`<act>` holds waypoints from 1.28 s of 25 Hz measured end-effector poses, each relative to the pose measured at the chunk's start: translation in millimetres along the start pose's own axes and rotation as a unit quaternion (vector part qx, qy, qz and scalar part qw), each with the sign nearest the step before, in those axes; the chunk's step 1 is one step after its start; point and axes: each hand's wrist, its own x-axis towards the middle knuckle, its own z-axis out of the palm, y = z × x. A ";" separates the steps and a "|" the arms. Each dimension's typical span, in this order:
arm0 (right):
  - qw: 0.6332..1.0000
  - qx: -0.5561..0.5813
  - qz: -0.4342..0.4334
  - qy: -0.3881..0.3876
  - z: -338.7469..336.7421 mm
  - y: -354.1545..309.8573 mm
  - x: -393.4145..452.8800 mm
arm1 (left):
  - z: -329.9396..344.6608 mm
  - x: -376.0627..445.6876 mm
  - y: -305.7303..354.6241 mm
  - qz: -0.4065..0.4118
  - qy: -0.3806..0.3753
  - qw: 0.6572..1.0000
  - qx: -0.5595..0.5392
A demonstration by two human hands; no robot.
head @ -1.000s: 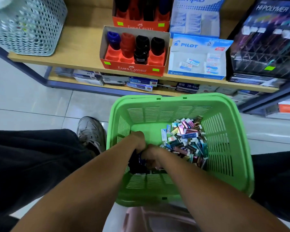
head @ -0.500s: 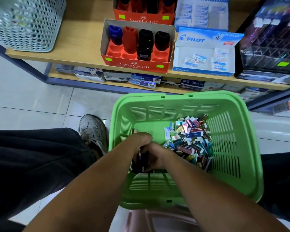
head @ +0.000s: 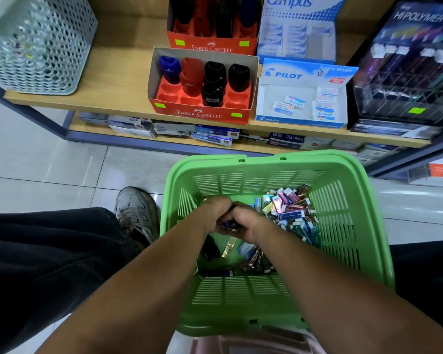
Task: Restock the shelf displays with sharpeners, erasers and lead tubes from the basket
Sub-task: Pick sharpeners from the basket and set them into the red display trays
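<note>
The two hands meet inside the green basket point(head: 368, 226), and what they hold is mostly hidden: between the left hand point(head: 215, 213) and the right hand point(head: 248, 221) only a small dark and blue piece point(head: 226, 223) shows, and I cannot tell what it is. The fingers of both hands are curled around it, and the hands touch each other. Both forearms cover the near part of the basket floor, so the things under them are seen only in parts: a dark object point(head: 211, 249), a shiny gold tube point(head: 228, 247) and some thin packs point(head: 258, 259). To the right of the hands, almost touching the right hand, lies a loose pile point(head: 292, 213) of small flat packs in pink, teal, blue and white; their print is too small to read. The basket is plastic with slotted walls. On the wooden shelf point(head: 118, 72) beyond it stands a red card tray point(head: 202, 113) with rounded sharpeners point(head: 215, 80) in blue, red and black, upright in moulded holes, and several holes are bare. Just beside it on the right is a blue and white eraser box point(head: 302, 118) with a few erasers point(head: 325, 103) inside. A dark lead display point(head: 407, 60) at the right is blurred and cut off by the edge. A grey perforated bin point(head: 36, 47) stands at the left.
</note>
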 end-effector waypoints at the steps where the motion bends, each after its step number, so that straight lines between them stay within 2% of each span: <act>1: 1.000 -0.001 -0.017 -0.010 -3.1 -4.4 -3.9 | -1.5 -1.5 2.5 0.010 0.000 1.000 -0.024; 3: 0.999 -0.009 -0.047 -0.013 -10.6 -10.3 -9.5 | -5.6 -3.7 6.0 0.021 -0.006 0.998 -0.052; 10: 0.992 -0.095 -0.076 -0.040 -34.0 -28.6 -34.8 | -7.9 -16.6 4.4 0.057 -0.010 0.997 -0.047; 19: 0.981 -0.107 -0.117 -0.116 -48.8 -57.4 -102.0 | -16.4 -85.2 27.0 0.146 -0.080 0.986 -0.019; 28: 0.967 -0.138 -0.197 -0.081 -44.2 -66.1 -152.7 | -26.6 -124.6 35.0 0.186 -0.053 0.980 -0.053; 32: 0.962 -0.142 -0.224 -0.058 -44.2 -67.6 -165.0 | -35.7 -135.6 35.9 0.192 -0.085 0.976 -0.054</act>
